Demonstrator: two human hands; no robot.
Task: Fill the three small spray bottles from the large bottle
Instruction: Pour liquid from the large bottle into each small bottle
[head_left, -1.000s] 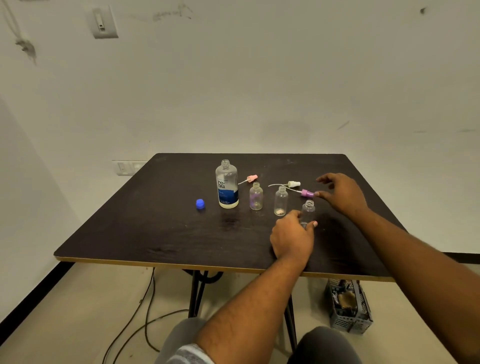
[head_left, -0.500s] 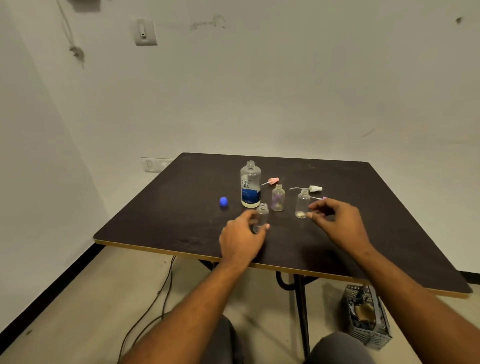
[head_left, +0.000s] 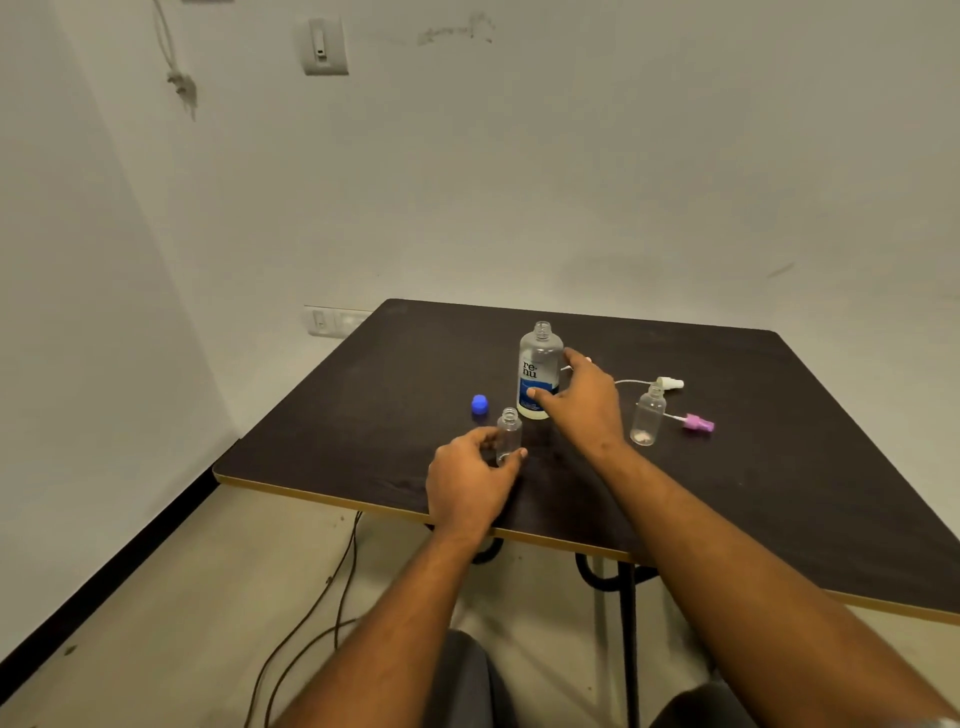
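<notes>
Standing uncapped: large bottle (head_left: 540, 371), two small bottles (head_left: 508, 435).

Dark table (head_left: 779, 467), pale scuffed walls (head_left: 571, 182), floor cables (head_left: 311, 613)

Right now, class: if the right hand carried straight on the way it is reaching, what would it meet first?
Most likely the large bottle: the right hand is open, fingers spread either side of its body. Whether they already touch is unclear.

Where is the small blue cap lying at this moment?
In the head view, the blue cap lies on the dark table, to the left of the large bottle and just behind the small bottle held by the left hand.
</notes>
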